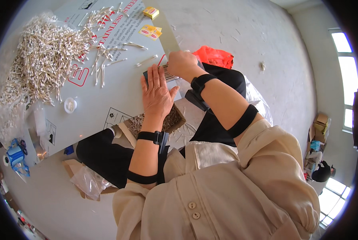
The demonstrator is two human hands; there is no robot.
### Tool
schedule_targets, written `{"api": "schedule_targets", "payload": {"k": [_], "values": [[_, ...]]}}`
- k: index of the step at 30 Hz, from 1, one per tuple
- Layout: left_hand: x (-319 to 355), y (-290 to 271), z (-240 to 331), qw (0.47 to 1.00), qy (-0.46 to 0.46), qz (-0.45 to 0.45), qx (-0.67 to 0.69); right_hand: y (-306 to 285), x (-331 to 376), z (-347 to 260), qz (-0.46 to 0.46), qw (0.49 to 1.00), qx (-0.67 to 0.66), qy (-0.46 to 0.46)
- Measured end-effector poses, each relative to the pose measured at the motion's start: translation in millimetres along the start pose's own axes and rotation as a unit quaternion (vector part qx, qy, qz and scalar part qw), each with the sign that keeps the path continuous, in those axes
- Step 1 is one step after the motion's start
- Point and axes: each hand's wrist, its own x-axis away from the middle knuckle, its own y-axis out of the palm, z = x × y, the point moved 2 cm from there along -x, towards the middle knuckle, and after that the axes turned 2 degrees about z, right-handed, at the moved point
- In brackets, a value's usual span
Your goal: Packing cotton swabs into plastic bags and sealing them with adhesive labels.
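Left hand [158, 93] lies flat, fingers spread, on a small dark rectangular tray [169, 74] of cotton swabs; right hand [181, 63] grips its far edge. Two yellow square packets [150, 32] lie at twelve o'clock on the grey printed cardboard sheet [107, 92].

Right hand [181, 63] covers swab row's end (fingertips hidden too).

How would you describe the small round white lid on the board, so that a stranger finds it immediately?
Start at the large grey printed board lying on the floor, with the big heap of cotton swabs on its left part. Just below that heap lies the round white lid. It is the only round, flat thing there; everything near it is thin sticks.
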Motion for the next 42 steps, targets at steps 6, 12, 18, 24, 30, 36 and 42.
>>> {"api": "schedule_targets", "payload": {"k": [6, 12, 18, 24, 30, 36, 42], "values": [[-1, 1, 3, 1.0, -0.015, 0.015, 0.001, -8, -1, 10, -0.034, 0.997, -0.04, 0.063], [-4, 4, 10, 0.999, -0.042, 0.019, -0.011, -4, -5, 20, -0.021, 0.994, -0.072, 0.081], [-7, 6, 13, 0.998, -0.057, 0.027, -0.014, -3, -6, 23, -0.012, 0.993, -0.09, 0.077], [-3, 1, 15, 0.999, -0.028, 0.016, -0.009, -3, -2, 28, 0.032, 0.991, -0.116, 0.065], [3, -1, 15, 1.0, -0.021, 0.019, 0.011, -1, 2, 28, 0.002, 0.992, -0.114, 0.062], [1, 3, 16, 1.0, -0.01, 0.014, 0.018, 5, 0, 32, 0.028, 0.988, -0.14, 0.058], [-6, 6, 19, 1.0, 0.001, 0.019, 0.023, 10, -3, 33, 0.038, 0.986, -0.141, 0.08]]}}
